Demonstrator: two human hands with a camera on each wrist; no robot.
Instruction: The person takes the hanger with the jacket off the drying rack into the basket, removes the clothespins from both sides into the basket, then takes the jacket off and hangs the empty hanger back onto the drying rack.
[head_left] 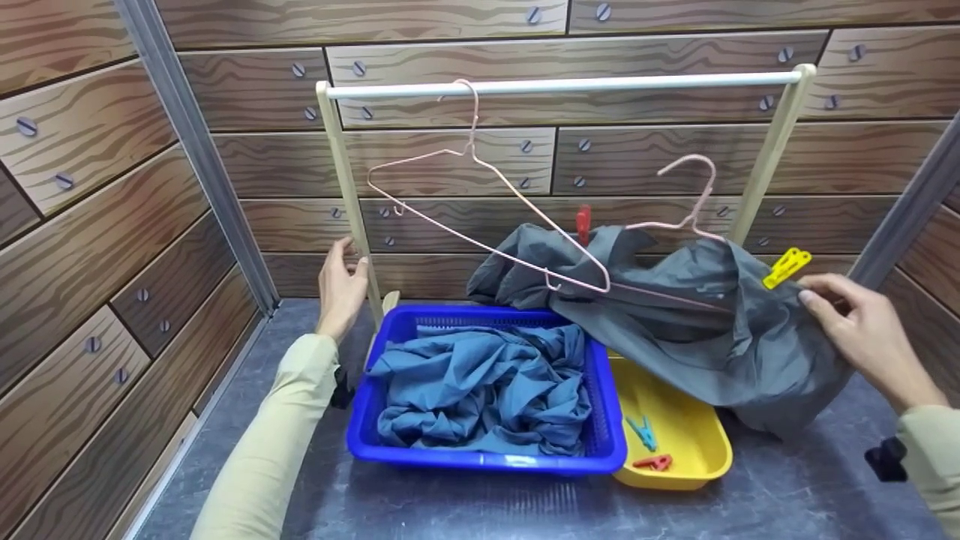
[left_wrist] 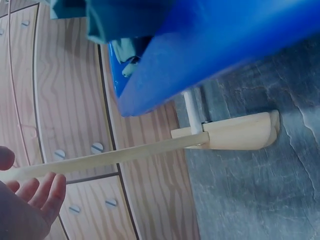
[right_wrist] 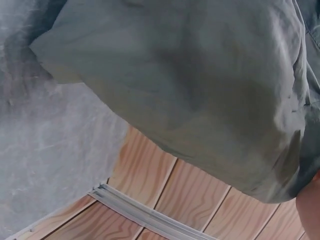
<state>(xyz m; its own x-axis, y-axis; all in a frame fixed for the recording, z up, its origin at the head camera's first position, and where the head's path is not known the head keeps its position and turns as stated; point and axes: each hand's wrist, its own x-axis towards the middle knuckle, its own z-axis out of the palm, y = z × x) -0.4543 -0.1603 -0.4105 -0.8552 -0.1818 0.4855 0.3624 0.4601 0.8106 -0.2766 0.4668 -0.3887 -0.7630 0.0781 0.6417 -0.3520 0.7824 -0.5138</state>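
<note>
My right hand [head_left: 870, 337] pinches the edge of a grey garment [head_left: 787, 352] beside a yellow clothespin [head_left: 787, 268]. The garment drapes over a pink hanger [head_left: 705, 202], whose hook stands below the rack bar, off it. A red clothespin [head_left: 583, 223] sits at the garment's other side. In the right wrist view the grey cloth [right_wrist: 200, 100] fills most of the frame. My left hand [head_left: 343, 292] is at the left post [left_wrist: 125, 154] of the clothes rack, fingers loosely bent. A bare pink hanger [head_left: 517, 191] hangs on the white bar [head_left: 570, 85], tilted down rightward.
A blue basket [head_left: 487, 463] holding a crumpled blue garment [head_left: 480, 382] stands before the rack. To its right, partly under the grey cloth, is a yellow tray [head_left: 709, 450] with a turquoise clothespin [head_left: 643, 433] and a red clothespin [head_left: 652, 463]. Wood-patterned walls enclose the table.
</note>
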